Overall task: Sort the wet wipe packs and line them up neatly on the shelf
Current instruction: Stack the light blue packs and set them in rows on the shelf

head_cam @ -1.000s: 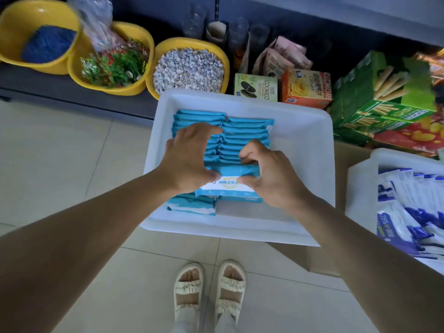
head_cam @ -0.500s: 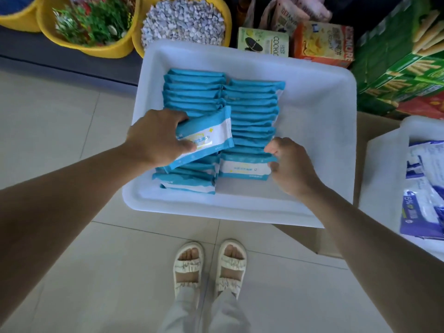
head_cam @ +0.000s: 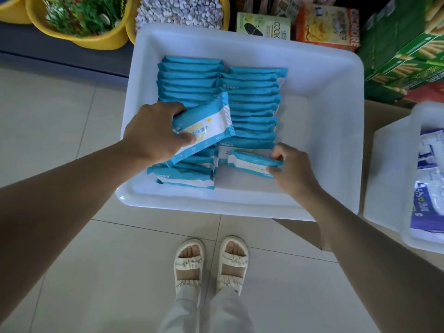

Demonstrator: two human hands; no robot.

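Two feet: you are standing on the pale tiled floor [head_cam: 72, 272] in white sandals [head_cam: 210, 263], just in front of the white tray [head_cam: 319, 131].
Right hand: your right hand [head_cam: 292, 168] is pinching one teal pack [head_cam: 249, 162] by its right end, at the near end of the right row [head_cam: 254, 106]; the pack is lying tilted.
Left hand: your left hand [head_cam: 153, 133] is gripping another teal pack [head_cam: 204, 127], thumb on its printed face, and is holding it raised and slanted above the left row [head_cam: 189, 80].
Wet wipe packs: they are standing on edge in two rows inside the tray, side by side.
Second tray: another white tray [head_cam: 384, 188] on your right is holding blue and white packs [head_cam: 427, 200].
Far side: yellow bowls [head_cam: 79, 34] and snack boxes [head_cam: 326, 27] are sitting on the dark shelf [head_cam: 48, 54] behind the tray.
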